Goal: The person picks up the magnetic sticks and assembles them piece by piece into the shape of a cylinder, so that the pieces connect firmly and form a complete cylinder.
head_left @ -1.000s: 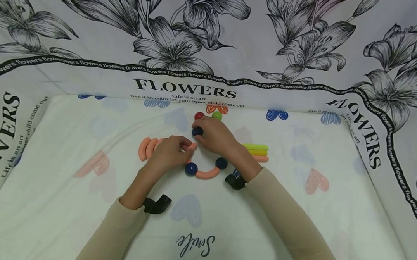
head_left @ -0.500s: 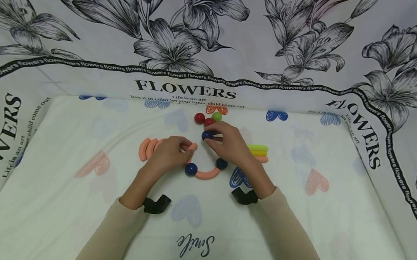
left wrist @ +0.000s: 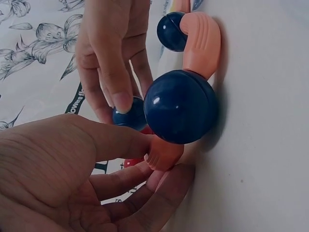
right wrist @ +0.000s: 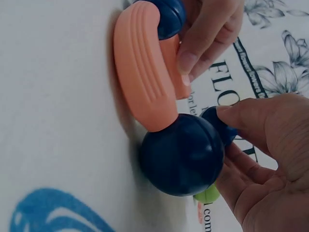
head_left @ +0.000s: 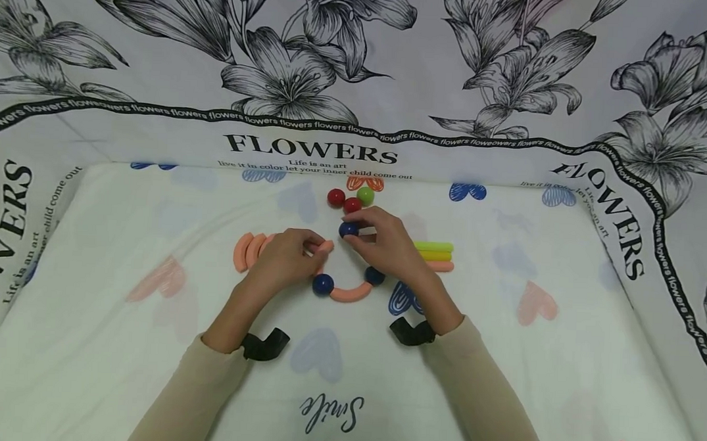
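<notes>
My left hand (head_left: 289,257) pinches a curved orange piece (left wrist: 166,153) between thumb and fingers. That piece meets a dark blue ball (head_left: 323,285), which joins a second curved orange piece (head_left: 352,292). At this second piece's other end is another dark blue ball (head_left: 375,275), so the chain forms an open arc on the cloth. Across the gap, my right hand (head_left: 382,245) holds a separate dark blue ball (head_left: 348,229) between thumb and fingers, apart from the left hand's piece in the head view. In the right wrist view, the nearer chain ball (right wrist: 183,154) partly covers the held ball (right wrist: 219,126).
Two red balls, one nearer (head_left: 351,205) and one farther (head_left: 336,197), and a green ball (head_left: 365,195) lie beyond my right hand. Several curved orange pieces (head_left: 242,252) lie left. Green, yellow and orange sticks (head_left: 437,256) lie right. A printed white cloth (head_left: 116,355) covers the table.
My right hand shifted right and slightly nearer with the blue ball, uncovering a second red ball, then stayed nearly still. My left hand keeps its hold in place.
</notes>
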A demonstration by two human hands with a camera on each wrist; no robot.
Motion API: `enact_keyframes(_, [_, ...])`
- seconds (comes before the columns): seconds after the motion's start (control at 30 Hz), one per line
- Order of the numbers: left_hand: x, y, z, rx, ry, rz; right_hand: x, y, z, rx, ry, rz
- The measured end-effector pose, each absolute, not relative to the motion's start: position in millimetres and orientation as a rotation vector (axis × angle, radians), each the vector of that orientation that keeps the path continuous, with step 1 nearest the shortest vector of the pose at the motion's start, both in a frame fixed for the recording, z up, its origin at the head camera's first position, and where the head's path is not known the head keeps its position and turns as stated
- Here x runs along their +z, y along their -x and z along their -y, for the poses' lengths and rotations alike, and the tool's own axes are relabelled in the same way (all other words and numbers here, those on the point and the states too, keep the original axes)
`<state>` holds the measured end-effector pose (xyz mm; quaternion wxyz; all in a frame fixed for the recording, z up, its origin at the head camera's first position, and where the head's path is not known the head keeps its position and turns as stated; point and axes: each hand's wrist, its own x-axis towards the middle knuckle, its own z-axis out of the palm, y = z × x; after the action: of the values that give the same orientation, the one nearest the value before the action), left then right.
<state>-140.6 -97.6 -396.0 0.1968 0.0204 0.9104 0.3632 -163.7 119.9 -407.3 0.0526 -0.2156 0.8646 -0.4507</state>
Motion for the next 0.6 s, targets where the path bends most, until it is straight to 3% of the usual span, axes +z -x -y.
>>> enact_keyframes(0.6, [-394.2,137.4,99.0,1.017,-0.106,-2.578,-414.9,162.5,-113.9,-1.266,0.657,-2.602])
